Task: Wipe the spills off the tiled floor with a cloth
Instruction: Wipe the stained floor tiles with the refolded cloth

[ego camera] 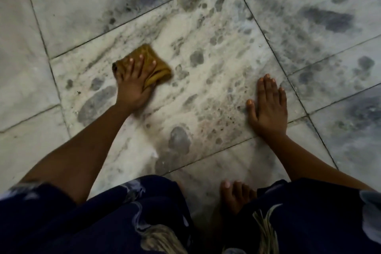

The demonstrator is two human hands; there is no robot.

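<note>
**Flat hand on the cloth, mid-wipe across a marbled tile**

The fingers (142,62) of the left hand (134,84) lie straight and slightly spread on top of the folded mustard-yellow cloth (151,64), pressing it down onto the floor rather than gripping it; the cloth's folds stick out past the fingertips and to the right of the palm. Cloth and hand sit left of centre in the frame, on the central pale grey-veined marble floor tile (206,68). The right hand (268,107) is laid flat on the same tile at centre right, fingers straight and close together, holding nothing (it looks like a prop for the person's weight). A bare foot (237,194) and a dark blue patterned garment (123,222) fill the bottom of the frame.

Dark smudges (327,18) spread over the upper right tiles, and greyish patches mark the central tile; which are spills and which are stone veining cannot be told for certain.

To do this stroke well, the person should probably keep the palm weight even across the cloth, so that no fold rides up and skips a patch. Overlapping passes worked from the tile's edge toward the body would likely gather the mess instead of smearing it outward, and refolding to a clean face once soiled would help.
</note>
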